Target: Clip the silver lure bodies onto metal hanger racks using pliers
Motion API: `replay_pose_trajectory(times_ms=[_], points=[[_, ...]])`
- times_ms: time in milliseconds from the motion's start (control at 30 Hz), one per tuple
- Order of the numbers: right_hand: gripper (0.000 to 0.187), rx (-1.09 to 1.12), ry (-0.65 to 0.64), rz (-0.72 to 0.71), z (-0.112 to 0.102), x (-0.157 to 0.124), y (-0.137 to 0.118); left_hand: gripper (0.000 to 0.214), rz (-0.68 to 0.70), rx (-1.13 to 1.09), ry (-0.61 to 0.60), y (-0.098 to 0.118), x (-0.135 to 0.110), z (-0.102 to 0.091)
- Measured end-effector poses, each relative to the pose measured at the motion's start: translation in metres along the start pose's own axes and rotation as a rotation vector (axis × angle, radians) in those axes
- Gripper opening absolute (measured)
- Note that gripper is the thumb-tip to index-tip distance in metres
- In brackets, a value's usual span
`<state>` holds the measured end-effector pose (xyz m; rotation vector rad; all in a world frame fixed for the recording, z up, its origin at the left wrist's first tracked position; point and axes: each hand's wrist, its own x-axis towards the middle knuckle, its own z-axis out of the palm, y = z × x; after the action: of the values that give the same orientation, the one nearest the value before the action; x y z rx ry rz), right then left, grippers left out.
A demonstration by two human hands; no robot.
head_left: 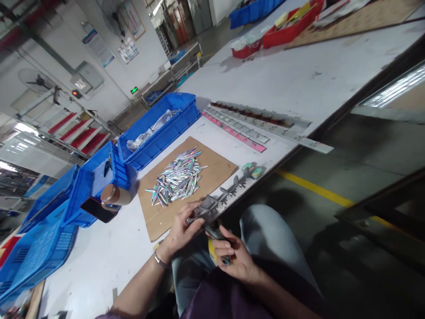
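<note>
This is a factory floor or assembly workshop. A long white worktable (299, 79) carries blue plastic crates (159, 128) on the left and red trays (288, 29) at the far end. A heap of shiny metal pieces (177, 177) lies on a cardboard sheet (215, 170). A yellow line (315, 188) marks the concrete floor on the right, and metal shelving (73, 128) and wall fans (36, 82) stand far left.

Big workshop: long white counter (299, 75), grey floor (365, 177) with a yellow line (315, 188), white walls (109, 26) with posters (128, 49), fans (36, 80), racks (73, 130) at the far end.
</note>
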<state>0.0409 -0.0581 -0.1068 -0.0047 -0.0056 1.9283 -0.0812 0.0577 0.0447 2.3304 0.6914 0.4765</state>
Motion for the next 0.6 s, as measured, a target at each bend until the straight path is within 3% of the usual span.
replay_pose_trajectory(times_ms=[300, 467, 533, 600], points=[[0.043, 0.083, 0.029, 0.036, -0.007, 0.006, 0.006, 0.034, -0.051, -0.096, -0.039, -0.003, 0.003, 0.0], [0.045, 0.017, 0.031, 0.09, 0.004, -0.003, -0.004, 0.041, -0.056, -0.042, -0.232, -0.002, 0.014, -0.035], [0.043, -0.056, 0.084, 0.07, 0.009, -0.01, -0.007, 0.03, -0.057, 0.094, -0.17, -0.005, 0.031, -0.05], [0.039, -0.166, 0.142, 0.009, 0.012, -0.017, -0.009, 0.021, -0.06, 0.299, -0.029, -0.009, 0.054, -0.054]])
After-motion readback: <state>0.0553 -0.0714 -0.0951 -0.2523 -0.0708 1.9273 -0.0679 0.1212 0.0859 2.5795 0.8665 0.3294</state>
